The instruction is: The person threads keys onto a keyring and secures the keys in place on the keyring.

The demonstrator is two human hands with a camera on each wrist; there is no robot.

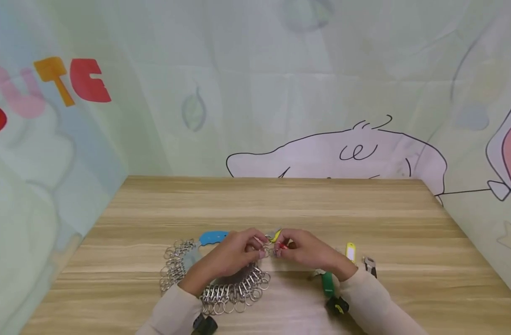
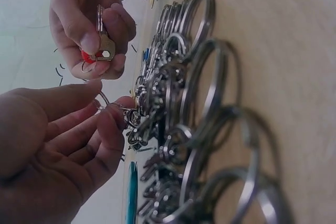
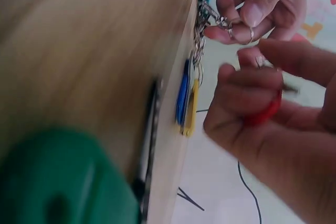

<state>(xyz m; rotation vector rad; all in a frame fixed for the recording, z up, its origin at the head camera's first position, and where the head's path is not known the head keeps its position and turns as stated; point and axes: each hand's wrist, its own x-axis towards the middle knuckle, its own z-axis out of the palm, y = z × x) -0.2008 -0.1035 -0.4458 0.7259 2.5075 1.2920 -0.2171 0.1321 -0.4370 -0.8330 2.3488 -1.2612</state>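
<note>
In the head view my left hand is above a cluster of metal key rings with clasps. Its thumb and fingers pinch a split ring, which the left wrist view shows linked to a small clasp. Facing it, my right hand holds a metal key with a red tag partly hidden by the fingers. A thin ring hangs from the red tag near the right fingertips. The fingertips of both hands are close together, a small gap apart.
A blue piece lies behind the left hand, and a yellow-tagged item just beyond both hands. Near the right forearm are a yellow key tag, a green tag and a key with a black head on the wooden table.
</note>
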